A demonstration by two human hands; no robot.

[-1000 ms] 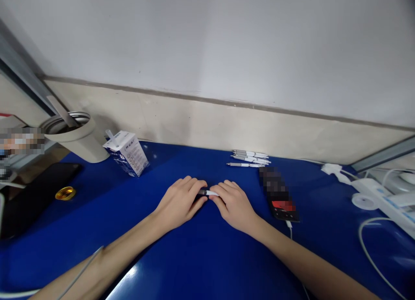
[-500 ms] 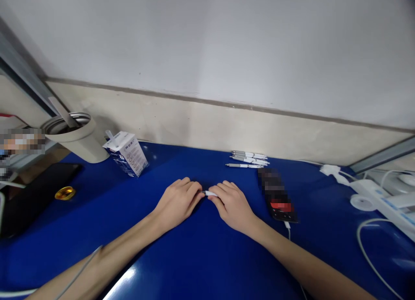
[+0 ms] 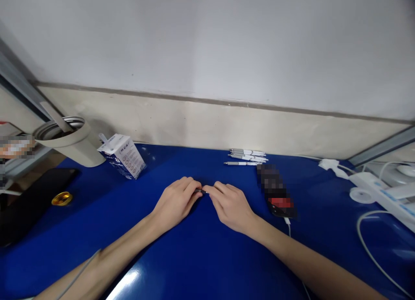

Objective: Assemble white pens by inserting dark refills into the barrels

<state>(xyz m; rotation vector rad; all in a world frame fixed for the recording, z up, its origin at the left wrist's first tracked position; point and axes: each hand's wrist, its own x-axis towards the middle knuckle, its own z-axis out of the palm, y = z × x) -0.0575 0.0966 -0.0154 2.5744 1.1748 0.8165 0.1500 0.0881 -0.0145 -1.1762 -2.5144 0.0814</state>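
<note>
Hands nearly shut, we are pinching a slim pen [image 3: 200, 190] between our left hand [image 3: 177, 203] and right hand [image 3: 231, 206], just over the blue bench [image 3: 201, 256]. We are treating it as light, stiff and slippery, gripping its narrow barrel

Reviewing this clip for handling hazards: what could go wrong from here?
The small dark pen-like piece is pinched between the left hand and right hand, and it might slip and roll across the glossy blue tabletop.

The right hand is also fairly close to the phone and its white charging cable, so a sideways move could knock them.
</note>
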